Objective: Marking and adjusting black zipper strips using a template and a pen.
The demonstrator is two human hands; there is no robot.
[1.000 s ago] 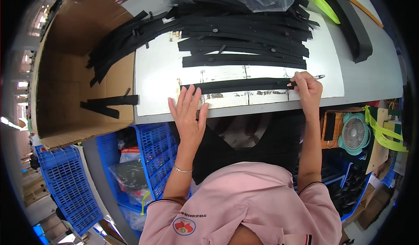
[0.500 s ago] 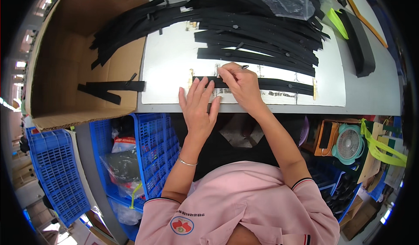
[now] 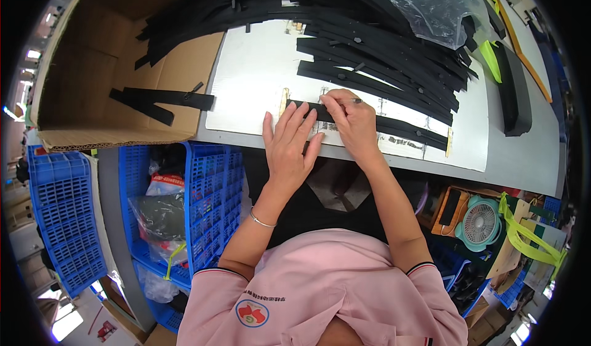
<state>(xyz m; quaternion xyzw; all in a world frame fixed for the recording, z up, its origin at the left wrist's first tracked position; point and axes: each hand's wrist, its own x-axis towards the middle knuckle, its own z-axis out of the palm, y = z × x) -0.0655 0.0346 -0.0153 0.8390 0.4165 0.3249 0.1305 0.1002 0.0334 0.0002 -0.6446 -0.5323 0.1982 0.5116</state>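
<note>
A black fabric strip (image 3: 403,129) lies across the white board (image 3: 243,103) close to its near edge, between two yellowish taped marks. My left hand (image 3: 289,152) rests on the strip's left end, fingers stretched out and pressing it flat. Just to the right, my right hand (image 3: 356,127) is closed around a slim dark pen (image 3: 357,101), whose rear end sticks out above the knuckles. The pen's tip is hidden by the fingers, near the strip's upper edge. Dark drawn lines show on the board around the strip.
Beyond it lies a pile of black strips (image 3: 381,63), partly under a clear plastic bag (image 3: 425,4). An open cardboard box (image 3: 92,69) at the left has strips over its edge. Blue crates (image 3: 206,204) and a small green fan (image 3: 479,223) sit below the table.
The whole view has tilted and shifted a little. Both hands keep nearly the same places on the strip, the left pressing and the right holding the pen.
</note>
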